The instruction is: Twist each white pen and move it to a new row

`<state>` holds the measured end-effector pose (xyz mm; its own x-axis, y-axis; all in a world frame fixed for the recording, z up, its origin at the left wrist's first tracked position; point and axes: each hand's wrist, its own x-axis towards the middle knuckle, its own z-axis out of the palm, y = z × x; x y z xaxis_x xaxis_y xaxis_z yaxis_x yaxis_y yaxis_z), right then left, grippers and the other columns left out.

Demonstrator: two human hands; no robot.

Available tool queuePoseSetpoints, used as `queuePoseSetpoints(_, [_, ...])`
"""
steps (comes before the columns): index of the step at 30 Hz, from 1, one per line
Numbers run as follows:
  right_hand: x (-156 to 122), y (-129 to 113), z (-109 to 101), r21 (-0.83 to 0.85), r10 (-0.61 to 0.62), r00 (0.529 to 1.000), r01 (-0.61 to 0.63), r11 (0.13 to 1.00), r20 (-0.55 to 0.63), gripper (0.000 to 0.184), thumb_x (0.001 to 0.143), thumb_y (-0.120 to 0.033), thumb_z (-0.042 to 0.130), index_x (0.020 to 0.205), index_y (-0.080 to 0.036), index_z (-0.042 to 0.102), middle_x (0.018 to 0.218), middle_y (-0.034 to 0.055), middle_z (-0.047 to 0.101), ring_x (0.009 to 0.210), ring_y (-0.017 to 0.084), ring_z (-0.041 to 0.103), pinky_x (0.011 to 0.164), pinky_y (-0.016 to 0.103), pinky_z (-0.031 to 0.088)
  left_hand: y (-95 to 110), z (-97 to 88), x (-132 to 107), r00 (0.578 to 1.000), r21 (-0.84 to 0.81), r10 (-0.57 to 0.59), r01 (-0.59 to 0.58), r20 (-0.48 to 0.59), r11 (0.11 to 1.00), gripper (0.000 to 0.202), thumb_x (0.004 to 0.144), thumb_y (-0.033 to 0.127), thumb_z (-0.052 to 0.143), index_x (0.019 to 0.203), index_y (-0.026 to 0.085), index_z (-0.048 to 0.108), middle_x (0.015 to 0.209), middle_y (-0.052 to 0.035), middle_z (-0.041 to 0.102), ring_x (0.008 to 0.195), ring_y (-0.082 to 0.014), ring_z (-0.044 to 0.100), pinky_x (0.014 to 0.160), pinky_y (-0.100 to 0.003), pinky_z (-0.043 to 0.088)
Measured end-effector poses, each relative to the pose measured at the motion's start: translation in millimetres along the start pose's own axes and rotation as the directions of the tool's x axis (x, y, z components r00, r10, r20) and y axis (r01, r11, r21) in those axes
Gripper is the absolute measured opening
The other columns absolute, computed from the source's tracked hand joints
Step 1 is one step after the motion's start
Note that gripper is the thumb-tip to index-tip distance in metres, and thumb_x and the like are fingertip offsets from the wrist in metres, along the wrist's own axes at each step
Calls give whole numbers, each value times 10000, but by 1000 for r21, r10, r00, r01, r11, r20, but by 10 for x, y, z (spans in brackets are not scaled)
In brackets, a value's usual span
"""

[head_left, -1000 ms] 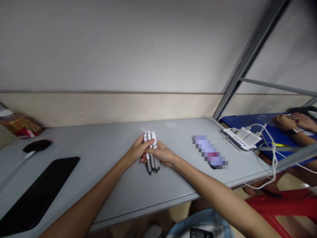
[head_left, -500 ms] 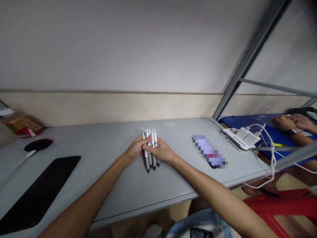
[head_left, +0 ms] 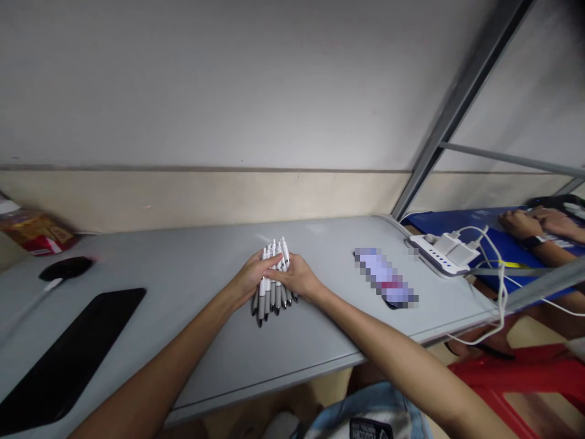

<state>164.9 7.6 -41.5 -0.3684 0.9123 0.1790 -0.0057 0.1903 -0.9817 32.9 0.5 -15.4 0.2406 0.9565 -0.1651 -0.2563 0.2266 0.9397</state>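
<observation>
1. Pens (head_left: 273, 286), a bundle with white barrels and grey grips, sit at the middle of a grey table (head_left: 192, 274), held between both of the person's hands.
2. Left hand (head_left: 247, 281) is closed around the bundle from its left side, with the fingers curled over the white barrels.
3. Right hand (head_left: 299, 277) is closed against the bundle from its right side, and its fingertips meet the left hand's on top of the pens.
4. White ends of the pens point toward the wall. The grey ends with dark tips fan out toward the person, low over the tabletop; I cannot tell whether the tips touch it.
5. Left of the hands and well apart from them, a flat black pad (head_left: 68, 347) lies on the table. A black mouse (head_left: 66, 268) sits behind it, and a red packet (head_left: 34, 231) lies by the wall.
6. Right of the hands lies a blurred oblong thing (head_left: 386, 277). Beyond it, a white power strip (head_left: 441, 256) with plugged-in chargers rests at the table's edge.
7. Far right, another person's hands (head_left: 525, 222) rest on a blue surface (head_left: 457, 222).
</observation>
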Motion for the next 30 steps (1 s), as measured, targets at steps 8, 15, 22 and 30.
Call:
queuePoseSetpoints(8, [-1,-70,-32,-127,-29,1000,28,992,-4,375,732,-435,701,972,-150,664,893,42,686,824,180,625,753,275,488,20,12,-6,998,8,56,-56,-5,998,346,710,319,718,993,126,667,801,-64,719,687,-182,678,637,-263,529])
queuePoseSetpoints(15, [-46,-127,-60,-174,-59,998,63,983,30,273,842,-406,572,897,-149,645,754,5,610,645,120,541,579,216,422,31,9,2,997,8,45,-45,-60,999,371,713,331,698,1014,116,673,827,-84,722,675,-199,682,581,-282,543])
queuePoseSetpoints(22, [-41,-99,-76,-52,35,993,-29,998,109,308,862,-461,537,847,-161,604,714,-5,578,579,103,535,517,211,448,23,-13,7,997,-3,44,-44,-71,999,301,722,320,706,951,131,650,756,-62,705,612,-183,666,570,-297,550])
queuePoseSetpoints(30, [-30,-109,-139,-22,147,985,-145,989,95,351,745,-478,691,819,-139,639,667,4,588,580,115,563,509,237,513,69,-52,-16,994,108,68,-59,-87,992,330,692,373,741,889,118,670,723,-70,701,598,-197,666,531,-293,531])
